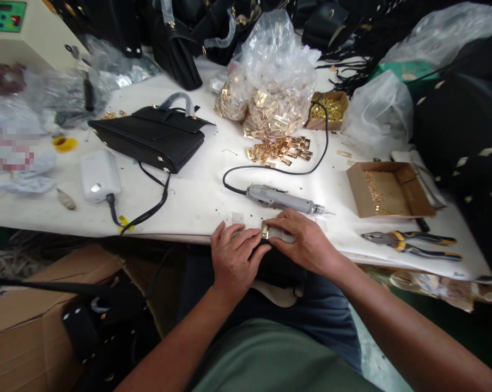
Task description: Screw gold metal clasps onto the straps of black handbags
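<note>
At the table's front edge my two hands meet around a small gold metal fitting (265, 231). My left hand (235, 258) has its fingertips at the fitting's left side, thumb beneath, closed on the edge of a black bag piece (270, 256). My right hand (301, 237) pinches the fitting from the right, and a greyish flat piece (281, 235) shows under its fingers. The black bag rests on my lap, mostly hidden, with a pale wrapped handle (276, 294) below my hands. Just beyond lies a grey electric screwdriver (280, 198), its bit pointing right.
Gold fittings (280, 151) lie piled before a clear bag of fittings (276, 92). A cardboard box (409, 188) holds small screws, with pliers (409, 242) in front. A black handbag (147, 136) and white adapter (99, 177) are left. The screwdriver's cable (286, 171) curves behind it.
</note>
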`<action>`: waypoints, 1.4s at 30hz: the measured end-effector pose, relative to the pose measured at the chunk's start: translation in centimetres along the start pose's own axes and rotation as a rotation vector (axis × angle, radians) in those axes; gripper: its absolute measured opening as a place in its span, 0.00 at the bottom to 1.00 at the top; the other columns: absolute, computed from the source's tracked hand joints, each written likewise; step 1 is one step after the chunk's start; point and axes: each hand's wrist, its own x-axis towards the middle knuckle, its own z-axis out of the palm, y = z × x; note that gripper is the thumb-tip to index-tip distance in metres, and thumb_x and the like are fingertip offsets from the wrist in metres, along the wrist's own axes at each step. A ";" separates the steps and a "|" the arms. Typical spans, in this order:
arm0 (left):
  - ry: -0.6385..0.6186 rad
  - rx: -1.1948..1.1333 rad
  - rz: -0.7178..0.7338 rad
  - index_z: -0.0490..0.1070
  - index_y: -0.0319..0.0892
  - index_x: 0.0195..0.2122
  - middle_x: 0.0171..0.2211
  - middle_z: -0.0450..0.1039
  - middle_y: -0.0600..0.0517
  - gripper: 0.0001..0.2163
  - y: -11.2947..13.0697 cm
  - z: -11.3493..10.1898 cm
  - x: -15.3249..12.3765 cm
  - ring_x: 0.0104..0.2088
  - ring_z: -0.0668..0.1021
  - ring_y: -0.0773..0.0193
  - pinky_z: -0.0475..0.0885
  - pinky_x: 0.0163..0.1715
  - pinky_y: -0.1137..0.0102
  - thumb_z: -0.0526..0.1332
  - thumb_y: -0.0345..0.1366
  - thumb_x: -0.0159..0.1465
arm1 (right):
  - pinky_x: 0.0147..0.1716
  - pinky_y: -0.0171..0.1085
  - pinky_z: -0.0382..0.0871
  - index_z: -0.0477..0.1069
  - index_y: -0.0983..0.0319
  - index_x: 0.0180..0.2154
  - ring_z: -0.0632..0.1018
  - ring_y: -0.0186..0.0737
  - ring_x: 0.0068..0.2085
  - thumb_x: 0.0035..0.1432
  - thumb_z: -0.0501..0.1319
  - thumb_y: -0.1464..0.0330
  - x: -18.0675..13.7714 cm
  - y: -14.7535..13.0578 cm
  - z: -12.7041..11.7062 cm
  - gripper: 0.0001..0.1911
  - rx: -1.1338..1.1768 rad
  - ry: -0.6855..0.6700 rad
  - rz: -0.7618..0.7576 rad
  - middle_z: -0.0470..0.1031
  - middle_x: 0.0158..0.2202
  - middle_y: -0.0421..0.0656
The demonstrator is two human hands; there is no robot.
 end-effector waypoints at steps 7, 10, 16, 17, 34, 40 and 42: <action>-0.028 -0.017 0.022 0.79 0.49 0.40 0.42 0.84 0.55 0.05 -0.3 0.2 0.1 0.48 0.80 0.52 0.66 0.60 0.46 0.71 0.37 0.64 | 0.48 0.43 0.75 0.77 0.57 0.55 0.79 0.45 0.47 0.63 0.65 0.70 -0.1 0.4 0.4 0.18 0.015 0.010 0.007 0.77 0.46 0.47; -0.045 -0.023 0.052 0.79 0.49 0.40 0.42 0.84 0.55 0.05 -0.5 0.1 0.2 0.47 0.80 0.53 0.67 0.58 0.47 0.71 0.37 0.64 | 0.49 0.43 0.75 0.77 0.58 0.55 0.79 0.46 0.47 0.63 0.65 0.71 -0.1 0.5 0.4 0.18 0.013 0.009 0.009 0.77 0.47 0.47; -0.084 -0.014 0.133 0.79 0.46 0.40 0.43 0.84 0.54 0.04 -0.7 -0.2 0.9 0.45 0.80 0.54 0.72 0.51 0.53 0.70 0.35 0.64 | 0.48 0.43 0.76 0.76 0.58 0.56 0.79 0.46 0.47 0.62 0.66 0.71 -0.1 0.7 0.5 0.20 0.005 0.010 -0.010 0.77 0.47 0.47; -0.094 -0.011 0.142 0.79 0.45 0.40 0.43 0.84 0.53 0.04 -0.7 -0.3 0.9 0.45 0.80 0.54 0.72 0.51 0.54 0.70 0.35 0.64 | 0.48 0.43 0.76 0.76 0.58 0.56 0.79 0.46 0.47 0.62 0.66 0.71 -0.1 0.7 0.5 0.20 0.004 0.012 -0.014 0.77 0.47 0.47; -0.207 -0.005 0.161 0.81 0.46 0.42 0.44 0.83 0.52 0.05 -1.4 -0.7 1.3 0.48 0.77 0.54 0.71 0.51 0.56 0.67 0.38 0.67 | 0.45 0.41 0.75 0.78 0.59 0.53 0.79 0.45 0.45 0.61 0.66 0.71 -0.1 0.5 0.6 0.18 0.008 0.043 0.000 0.78 0.45 0.46; -0.466 -0.126 0.210 0.81 0.45 0.48 0.51 0.81 0.50 0.10 -2.7 -1.9 2.6 0.49 0.76 0.54 0.70 0.51 0.56 0.61 0.38 0.71 | 0.40 0.40 0.72 0.79 0.59 0.52 0.77 0.43 0.39 0.61 0.65 0.68 -0.2 0.3 -0.1 0.17 0.018 -0.004 -0.004 0.78 0.44 0.46; -0.509 -0.171 0.218 0.81 0.45 0.47 0.50 0.82 0.50 0.09 -3.1 -2.0 3.1 0.48 0.77 0.55 0.70 0.51 0.57 0.63 0.38 0.70 | 0.39 0.40 0.72 0.79 0.59 0.52 0.76 0.42 0.37 0.61 0.65 0.68 -0.3 0.4 -0.2 0.17 0.020 -0.018 0.000 0.78 0.43 0.46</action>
